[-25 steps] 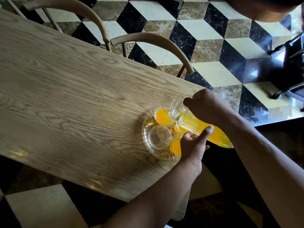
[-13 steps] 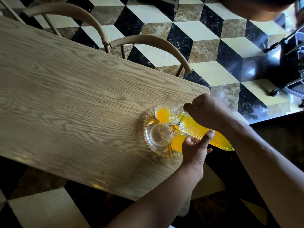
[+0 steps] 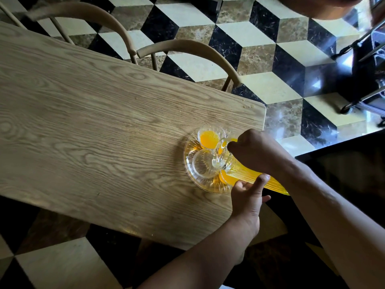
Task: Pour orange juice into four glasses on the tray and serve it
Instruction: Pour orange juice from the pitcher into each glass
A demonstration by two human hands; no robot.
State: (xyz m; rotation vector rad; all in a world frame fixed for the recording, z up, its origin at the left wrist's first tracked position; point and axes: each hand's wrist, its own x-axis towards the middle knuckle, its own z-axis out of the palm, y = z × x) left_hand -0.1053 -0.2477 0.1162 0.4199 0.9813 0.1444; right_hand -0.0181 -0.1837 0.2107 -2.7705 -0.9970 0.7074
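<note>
Pale oak-grain table (image 3: 104, 126), near corner: right hand (image 3: 253, 150), grip curled round ribbed glass juice pitcher (image 3: 256, 178), spout tilted over empty clear glass (image 3: 203, 163) on round cut-glass tray (image 3: 188, 151); left hand (image 3: 246, 197) steadies pitcher underside.

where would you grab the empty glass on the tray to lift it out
Grip the empty glass by its rim and upper wall, coming from above on its left, table-side. The jug and right hand crowd its right, and the filled glass stands close behind it.
</note>
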